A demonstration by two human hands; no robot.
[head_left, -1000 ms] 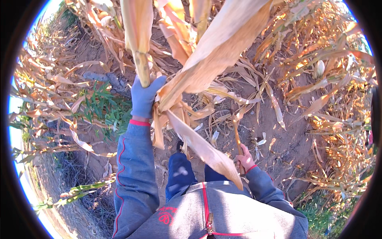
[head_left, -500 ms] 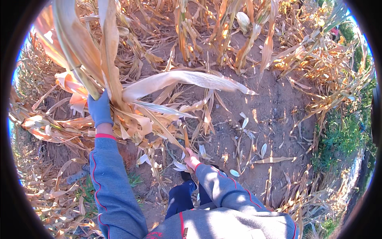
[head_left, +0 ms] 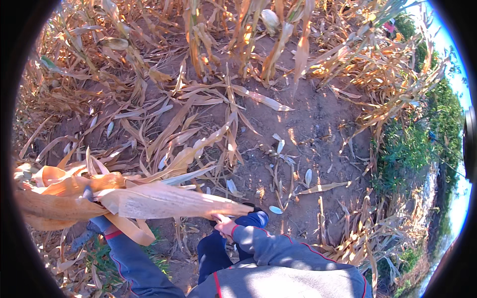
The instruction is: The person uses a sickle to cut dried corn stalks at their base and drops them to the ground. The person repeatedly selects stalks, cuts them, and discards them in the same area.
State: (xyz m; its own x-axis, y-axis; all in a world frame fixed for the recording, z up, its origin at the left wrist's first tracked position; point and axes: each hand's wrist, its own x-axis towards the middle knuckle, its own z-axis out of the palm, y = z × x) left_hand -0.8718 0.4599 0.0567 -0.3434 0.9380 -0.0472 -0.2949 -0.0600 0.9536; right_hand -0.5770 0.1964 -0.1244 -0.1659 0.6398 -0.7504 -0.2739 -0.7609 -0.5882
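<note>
At the lower left, my left hand [head_left: 101, 224] in a blue-grey glove is closed on a bundle of dry corn stalks [head_left: 59, 206]. Broad tan leaves cover most of that hand; a gloved fingertip shows among them. One long pale leaf [head_left: 174, 201] stretches from the bundle across to my right hand [head_left: 226, 226]. This bare hand is in front of my legs, its fingers curled. Half a second ago a wooden handle showed in it; now the leaf hides whatever extends beyond the fingers.
Standing dry corn stalks [head_left: 248, 39] line the far side. Fallen leaves and pale husks [head_left: 308, 177] litter the brown soil [head_left: 318, 134]. Green weeds [head_left: 405, 154] grow along the right edge. My dark shoe [head_left: 259, 208] stands near the long leaf. More dry stalks [head_left: 357, 238] lie at the lower right.
My left hand has swung the corn stalks down and closer to me, from upright to lying sideways at the left. My right hand has shifted slightly left and down. The view has turned slightly.
</note>
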